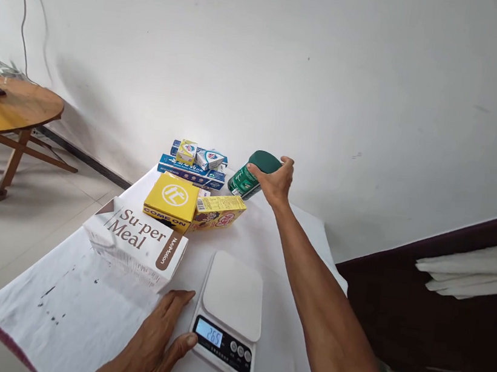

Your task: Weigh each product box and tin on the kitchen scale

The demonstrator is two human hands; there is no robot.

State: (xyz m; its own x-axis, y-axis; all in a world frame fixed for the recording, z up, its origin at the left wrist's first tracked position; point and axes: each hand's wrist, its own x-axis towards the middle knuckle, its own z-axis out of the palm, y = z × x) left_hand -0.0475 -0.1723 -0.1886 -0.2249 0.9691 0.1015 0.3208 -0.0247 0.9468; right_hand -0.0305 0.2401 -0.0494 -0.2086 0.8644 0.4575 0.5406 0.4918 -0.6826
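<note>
My right hand (276, 180) reaches to the far side of the table and grips a green canister (244, 180) with a dark green lid, thumb on one side and fingers behind. The canister leans slightly. My left hand (160, 333) lies with fingers apart beside a white kitchen scale (234, 294), its thumb at the scale's left edge by the display, which reads about 265. Nothing rests on the scale's plate. Left of the scale is a white "Su-per Meal" box (135, 243).
Behind that box stand a yellow "COME ON" box (171, 197) and a yellow snack box (220, 213). Blue toothpaste boxes (190, 172) carry two small cartons (209, 159). A white cloth covers the table (77, 304), against a wall. A round wooden table (25, 105) stands left.
</note>
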